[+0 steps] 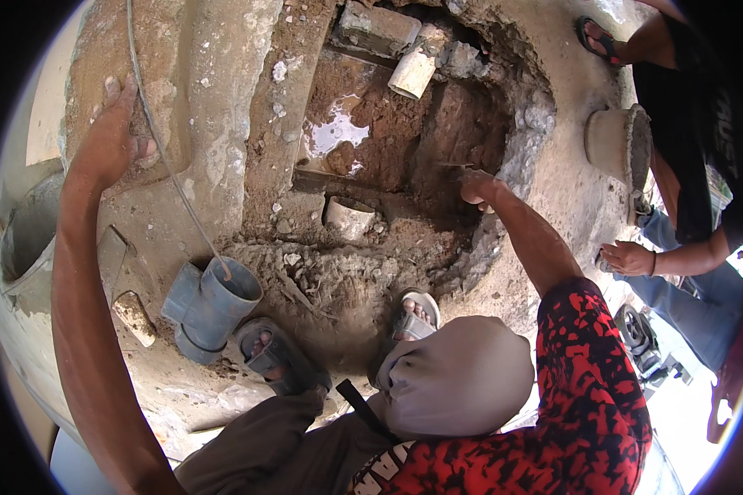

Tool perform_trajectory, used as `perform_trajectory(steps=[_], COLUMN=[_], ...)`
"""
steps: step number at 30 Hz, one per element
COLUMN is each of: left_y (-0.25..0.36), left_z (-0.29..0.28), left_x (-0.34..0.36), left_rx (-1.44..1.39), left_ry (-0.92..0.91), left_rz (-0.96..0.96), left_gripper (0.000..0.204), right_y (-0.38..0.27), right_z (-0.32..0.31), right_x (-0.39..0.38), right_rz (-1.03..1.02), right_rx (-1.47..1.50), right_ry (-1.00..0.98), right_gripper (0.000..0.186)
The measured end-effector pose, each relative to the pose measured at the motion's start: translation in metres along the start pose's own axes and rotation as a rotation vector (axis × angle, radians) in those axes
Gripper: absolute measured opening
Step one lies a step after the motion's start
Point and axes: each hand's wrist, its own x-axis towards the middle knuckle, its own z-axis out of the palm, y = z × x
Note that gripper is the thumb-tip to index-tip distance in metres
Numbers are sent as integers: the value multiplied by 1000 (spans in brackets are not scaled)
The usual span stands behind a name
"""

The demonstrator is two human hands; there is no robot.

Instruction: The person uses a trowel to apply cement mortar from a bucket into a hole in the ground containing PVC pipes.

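At the pit [462, 124], upper centre, the right hand [480, 189] gripped a thin tool [453, 165], seemingly light, stiff, best held endwise; the left hand [111, 142] lay open, upper left

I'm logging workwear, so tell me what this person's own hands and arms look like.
Left hand and right hand are bare, without gloves or wristbands. The right arm has a red-and-black blotched sleeve ending near the elbow; no sleeve shows on the left forearm.

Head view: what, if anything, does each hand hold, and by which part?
Left hand: nothing; it rests on the ledge. Right hand: too small and shadowed to tell.
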Motion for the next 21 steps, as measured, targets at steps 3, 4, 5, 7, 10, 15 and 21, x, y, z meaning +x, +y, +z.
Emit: perform_trajectory(steps=[3,4,5,7,10,15,21], left_y=[1,1,-3,-3,0,17,-9], left_z=[0,2,4,4,1,-6,7], left_x=[-4,-5,-10,-7,-3,-5,-9], left_rx=[-14,-21,-10,-6,7,52,101], left_ry=[34,47,42,47,2,20,37], left_rz=[-14,-16,-32,-35,-51,-90,-52], left_gripper=[90,90,89,88,89,89,82], right_y=[-11,-17,-30,-23,7,-6,24], right_z=[46,57,40,15,8,37,-9], right_x=[12,1,-25,-45,-15,11,-47], right_rz=[-31,-73,-62,-44,-87,-74,-181], right_rx=[-112,-141,-98,-159,-450,-648,-570], right_ry=[110,124,82,98,191,157,345], right_gripper=[30,29,29,30,33,19,41])
